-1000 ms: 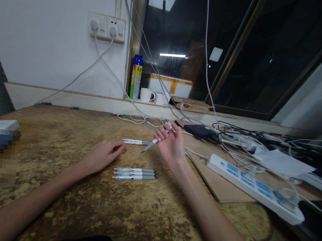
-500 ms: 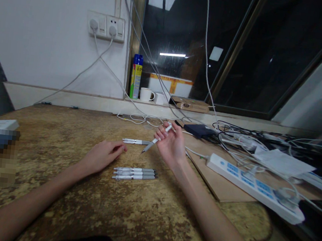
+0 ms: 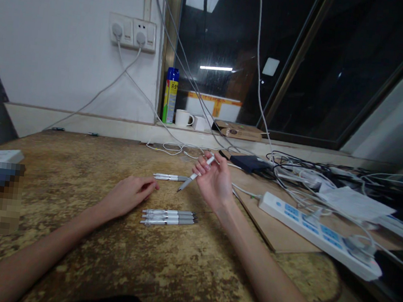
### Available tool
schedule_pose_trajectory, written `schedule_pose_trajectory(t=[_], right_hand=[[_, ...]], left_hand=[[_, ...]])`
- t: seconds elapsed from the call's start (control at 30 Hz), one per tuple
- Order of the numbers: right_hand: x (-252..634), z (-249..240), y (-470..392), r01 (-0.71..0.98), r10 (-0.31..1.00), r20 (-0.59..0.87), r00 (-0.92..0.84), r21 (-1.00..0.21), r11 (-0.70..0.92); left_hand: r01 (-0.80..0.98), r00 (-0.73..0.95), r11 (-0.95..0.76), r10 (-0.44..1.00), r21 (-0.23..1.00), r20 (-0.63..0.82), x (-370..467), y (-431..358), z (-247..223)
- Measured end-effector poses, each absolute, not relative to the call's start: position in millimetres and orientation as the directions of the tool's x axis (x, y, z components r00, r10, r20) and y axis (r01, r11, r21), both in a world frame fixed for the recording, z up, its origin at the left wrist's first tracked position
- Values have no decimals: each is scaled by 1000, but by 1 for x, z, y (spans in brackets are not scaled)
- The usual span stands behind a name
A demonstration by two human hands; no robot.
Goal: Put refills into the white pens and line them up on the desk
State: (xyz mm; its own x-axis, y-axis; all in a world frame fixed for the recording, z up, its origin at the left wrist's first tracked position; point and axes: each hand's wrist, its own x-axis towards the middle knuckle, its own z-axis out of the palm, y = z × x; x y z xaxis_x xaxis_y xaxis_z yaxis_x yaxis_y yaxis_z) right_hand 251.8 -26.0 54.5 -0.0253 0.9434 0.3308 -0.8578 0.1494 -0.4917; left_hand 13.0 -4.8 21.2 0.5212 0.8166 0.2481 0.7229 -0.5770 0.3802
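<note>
My right hand (image 3: 214, 180) is raised above the table with its fingers closed around a white and grey ballpoint pen (image 3: 187, 183). The pen slants, its tip pointing down and to the left. My left hand (image 3: 134, 191) rests on the wooden table (image 3: 103, 265), fingers curled together and holding nothing that I can see. Just past its fingertips, a similar pen (image 3: 169, 177) lies flat, its right end hidden behind the held one. Nearer to me, several matching pens (image 3: 169, 217) lie side by side in a tight row, tips to the right.
A white power strip (image 3: 318, 235) with plugs lies on a brown board (image 3: 269, 225) at the right. Tangled cables (image 3: 292, 175) and a dark flat box (image 3: 250, 164) are behind it. On the windowsill stand a spray can (image 3: 170, 95) and a white mug (image 3: 183, 118).
</note>
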Motion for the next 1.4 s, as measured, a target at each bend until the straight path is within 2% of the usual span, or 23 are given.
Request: schedule_pose_trajectory(t=[0.47, 1.17, 1.3, 1.4], right_hand=[[253, 54, -26, -812, 943, 333, -20, -555, 179], [251, 57, -29, -770, 940, 339, -46, -611, 183], [249, 56, -28, -752, 931, 360, -56, -629, 198], [246, 51, -23, -654, 930, 367, -17, -708, 267]], left_hand=[[731, 523, -581, 814, 360, 252, 12, -3, 18], [706, 525, -585, 811, 399, 259, 14, -3, 19], [681, 518, -586, 809, 439, 277, 14, -4, 20], [644, 498, -577, 814, 502, 298, 15, -6, 22]])
